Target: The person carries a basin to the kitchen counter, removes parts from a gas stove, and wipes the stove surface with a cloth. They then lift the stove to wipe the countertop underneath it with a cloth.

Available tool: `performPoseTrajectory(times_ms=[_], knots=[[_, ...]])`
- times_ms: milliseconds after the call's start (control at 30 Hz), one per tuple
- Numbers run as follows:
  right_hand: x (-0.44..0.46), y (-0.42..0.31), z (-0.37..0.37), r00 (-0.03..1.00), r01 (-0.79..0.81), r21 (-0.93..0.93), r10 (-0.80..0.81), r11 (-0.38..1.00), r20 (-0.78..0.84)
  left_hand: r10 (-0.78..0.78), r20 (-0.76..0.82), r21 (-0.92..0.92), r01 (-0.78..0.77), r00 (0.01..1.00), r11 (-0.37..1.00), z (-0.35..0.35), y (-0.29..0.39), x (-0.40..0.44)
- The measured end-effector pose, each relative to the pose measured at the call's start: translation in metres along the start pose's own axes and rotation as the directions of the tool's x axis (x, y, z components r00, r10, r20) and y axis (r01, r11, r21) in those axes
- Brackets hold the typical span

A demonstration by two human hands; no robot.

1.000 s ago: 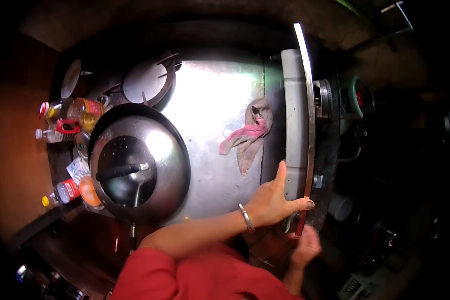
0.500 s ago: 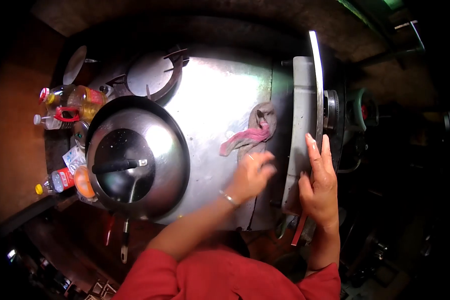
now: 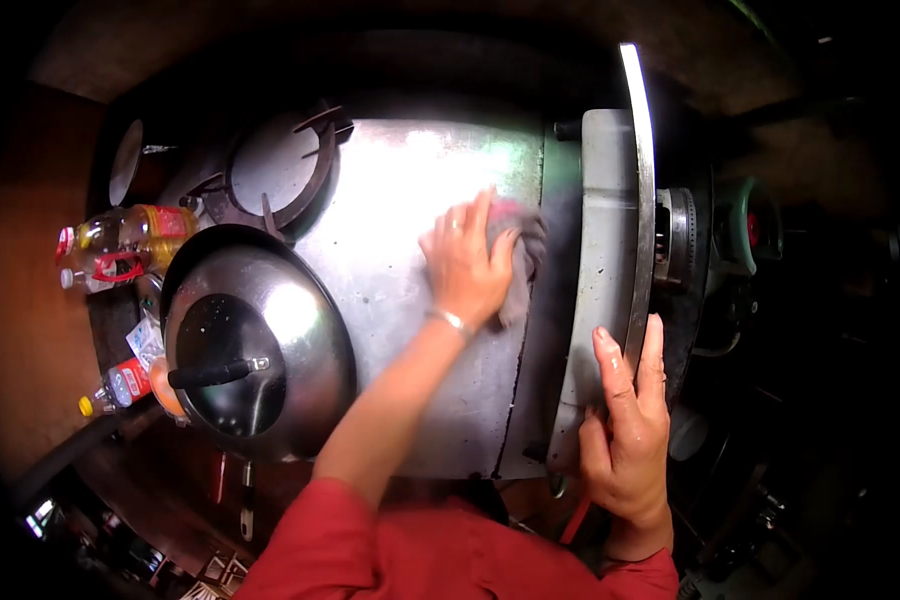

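My left hand (image 3: 467, 262) lies flat on the metal countertop (image 3: 400, 300), fingers stretched out, at the left side of a crumpled grey and pink cloth (image 3: 522, 262). Part of the cloth seems to be under the fingers and thumb. My right hand (image 3: 630, 430) holds the near end of what looks like a gas stove (image 3: 610, 220) tilted up on its side. Two fingers straddle its bright thin edge, with the thumb on the white underside. A round metal burner (image 3: 678, 238) sticks out on its right.
At left stands a wok with a steel lid (image 3: 300, 310) over it. Behind it is a dark pot ring (image 3: 310, 190). An oil bottle (image 3: 165, 225) and a red-labelled bottle (image 3: 125, 383) stand along the left side. A green ring-shaped object (image 3: 745, 225) is at right.
My left hand has moved forward and left onto the cloth, which is now bunched beside and under it. My right hand stays on the stove's edge. The camera view has shifted slightly.
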State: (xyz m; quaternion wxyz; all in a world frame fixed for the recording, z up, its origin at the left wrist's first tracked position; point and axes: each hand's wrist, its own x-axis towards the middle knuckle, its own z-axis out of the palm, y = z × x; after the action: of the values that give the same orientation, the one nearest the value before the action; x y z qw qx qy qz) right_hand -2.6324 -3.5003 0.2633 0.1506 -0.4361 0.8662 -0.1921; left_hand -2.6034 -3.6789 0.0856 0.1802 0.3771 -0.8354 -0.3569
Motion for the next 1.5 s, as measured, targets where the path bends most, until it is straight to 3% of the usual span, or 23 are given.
performPoseTrajectory(times_ms=[33, 100, 300, 333, 433, 500, 567, 700, 767, 833, 900, 1000, 1100, 1167, 1300, 1400, 1500], knots=[[0.001, -0.001, 0.0, 1.0, 0.011, -0.007, -0.011, 1.0, -0.003, 0.117, -0.089, 0.13, -0.105, 0.989, 0.986, 0.017, -0.006, 0.013], [0.004, -0.002, -0.004, 1.0, 0.014, 0.002, -0.014, 1.0, 0.025, 0.112, -0.068, 0.221, -0.094, 0.991, 0.971, 0.065, -0.02, 0.025], [0.006, -0.005, 0.001, 0.999, -0.049, 0.101, 0.048, 0.994, 0.018, 0.41, 0.065, 0.292, -0.411, 0.91, 0.864, 0.116, -0.021, 0.079], [0.011, -0.016, 0.0, 0.996, -0.089, 0.155, 0.085, 0.984, 0.03, 0.398, 0.082, 0.286, -0.404, 0.914, 0.869, 0.113, -0.022, 0.091], [0.015, -0.026, -0.002, 0.993, -0.115, 0.183, 0.112, 0.976, 0.028, 0.073, 0.117, 0.44, -0.118, 0.99, 0.89, 0.095, -0.041, 0.148], [0.009, -0.019, -0.001, 0.994, -0.105, 0.174, 0.101, 0.979, 0.029, 0.036, -0.118, 0.603, 0.043, 0.992, 0.797, 0.062, -0.071, 0.165], [0.006, -0.011, -0.002, 0.997, -0.075, 0.14, 0.073, 0.987, 0.025, -0.035, -0.152, 0.681, 0.13, 0.988, 0.72, 0.018, -0.088, 0.173], [0.002, -0.002, -0.003, 0.999, -0.03, 0.067, 0.027, 0.997, 0.043, 0.099, -0.309, 0.604, 0.115, 0.946, 0.789, 0.014, -0.123, 0.156], [0.003, -0.001, -0.005, 0.999, -0.008, 0.067, 0.005, 0.998, 0.045, 0.052, -0.406, 0.58, 0.213, 0.912, 0.786, 0.031, -0.107, 0.111], [0.004, 0.0, -0.005, 0.999, 0.002, 0.079, -0.005, 0.997, 0.038, 0.083, -0.299, 0.63, 0.131, 0.951, 0.766, 0.06, -0.091, 0.051], [0.004, 0.001, -0.004, 0.999, 0.007, 0.082, -0.01, 0.997, 0.035, 0.35, -0.092, 0.407, -0.286, 0.932, 0.868, 0.075, -0.077, 0.024], [0.003, -0.002, -0.004, 0.998, -0.041, 0.117, 0.035, 0.992, 0.052, 0.366, -0.069, 0.234, -0.342, 0.928, 0.91, 0.08, -0.062, 0.098], [0.004, -0.005, 0.001, 0.996, -0.089, 0.166, 0.086, 0.982, 0.026, 0.193, -0.067, 0.295, -0.165, 0.979, 0.941, 0.112, -0.039, 0.134], [0.004, -0.009, 0.003, 0.991, -0.133, 0.215, 0.13, 0.968, 0.025, 0.353, 0.016, 0.163, -0.35, 0.936, 0.922, 0.112, -0.024, 0.096], [0.006, -0.016, 0.001, 0.985, -0.174, 0.25, 0.173, 0.953, 0.027, 0.413, 0.076, 0.059, -0.417, 0.908, 0.907, 0.089, -0.035, -0.028], [0.007, -0.018, -0.001, 0.985, -0.171, 0.233, 0.169, 0.957, 0.027, 0.436, 0.241, -0.059, -0.435, 0.867, 0.898, 0.072, -0.058, -0.146], [0.008, -0.018, -0.002, 0.987, -0.161, 0.234, 0.161, 0.959, 0.022, 0.467, 0.328, -0.149, -0.443, 0.821, 0.884, 0.069, -0.063, -0.144]])
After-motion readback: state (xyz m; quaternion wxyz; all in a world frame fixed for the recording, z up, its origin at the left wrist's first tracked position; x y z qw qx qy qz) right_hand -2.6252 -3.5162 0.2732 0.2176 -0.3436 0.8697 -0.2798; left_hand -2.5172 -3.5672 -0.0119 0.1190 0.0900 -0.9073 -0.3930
